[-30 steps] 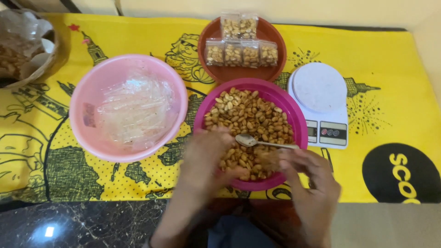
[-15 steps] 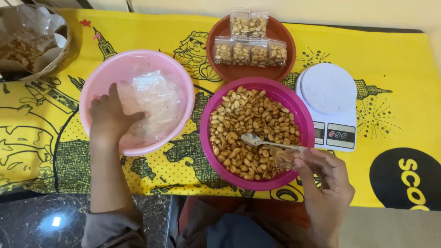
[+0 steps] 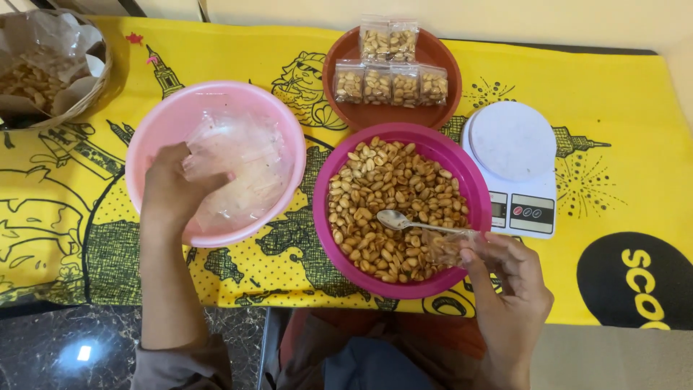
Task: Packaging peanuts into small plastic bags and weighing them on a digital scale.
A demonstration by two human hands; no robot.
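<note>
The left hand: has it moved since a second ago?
Yes. The left hand was at the near rim of the purple bowl of nuts; it has gone left into the pink bowl, onto the clear bags.

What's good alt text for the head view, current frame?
A person's left hand reaches into a pink bowl of clear plastic bags, while the right hand holds a spoon over a magenta bowl of peanuts. Behind sit a brown plate of small filled bags and a white kitchen scale, all on a yellow printed cloth.
</note>
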